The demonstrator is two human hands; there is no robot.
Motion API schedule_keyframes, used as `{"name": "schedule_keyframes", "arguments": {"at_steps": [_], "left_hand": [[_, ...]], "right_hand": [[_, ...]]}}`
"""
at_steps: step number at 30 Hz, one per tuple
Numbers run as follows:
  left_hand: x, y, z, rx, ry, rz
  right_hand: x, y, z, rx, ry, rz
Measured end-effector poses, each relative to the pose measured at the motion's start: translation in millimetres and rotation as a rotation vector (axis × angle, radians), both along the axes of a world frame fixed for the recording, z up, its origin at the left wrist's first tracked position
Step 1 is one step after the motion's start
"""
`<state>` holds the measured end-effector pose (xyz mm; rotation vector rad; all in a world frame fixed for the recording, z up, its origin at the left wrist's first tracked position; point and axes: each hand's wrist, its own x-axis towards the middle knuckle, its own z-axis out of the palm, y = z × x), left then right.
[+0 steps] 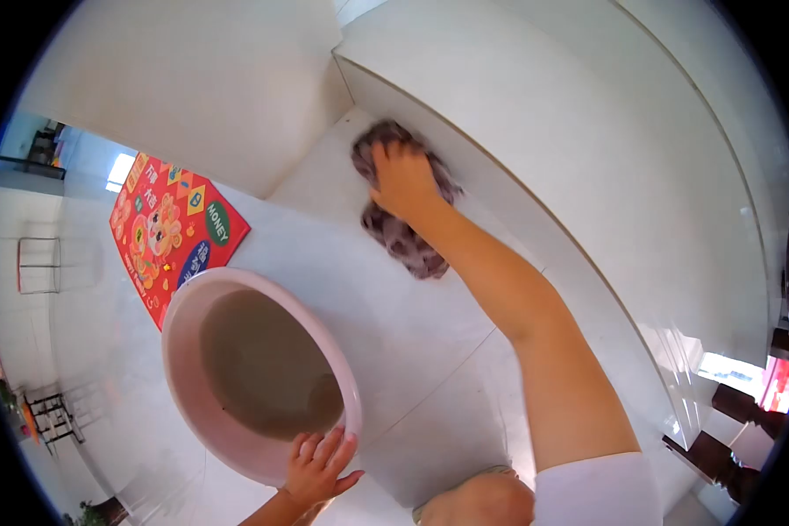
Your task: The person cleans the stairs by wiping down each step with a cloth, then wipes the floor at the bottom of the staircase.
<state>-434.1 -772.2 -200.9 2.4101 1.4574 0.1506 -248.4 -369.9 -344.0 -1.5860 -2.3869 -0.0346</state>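
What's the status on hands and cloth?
Right hand on bunched cloth. Left hand on rim of pink basin; murky water inside. Red printed item partly behind basin, apart from cloth.

My R hand [405,181] hides pt of the cloth [408,250], palm out of sight; cloth edges blurry. L forearm [276,510], below my L hand [318,469], cut off @ btm edge. Murky water [263,359] hides basin's [184,377] btm. Basin blocks pt of red printed panel [153,232]; smallest print n/legible.
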Motion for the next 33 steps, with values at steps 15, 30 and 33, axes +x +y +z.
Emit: {"name": "schedule_keyframes", "arguments": {"at_steps": [15, 30, 33], "left_hand": [[6, 410, -106, -0.032, -0.194, 0.343], [17, 463, -165, 0.167, -0.207, 0.534], [24, 467, -167, 0.363, -0.067, 0.476]], "right_hand": [[186, -221, 14, -0.173, 0.183, -0.076], [190, -219, 5, -0.105, 0.218, -0.064], [192, -219, 1, -0.098, 0.212, -0.068]]}}
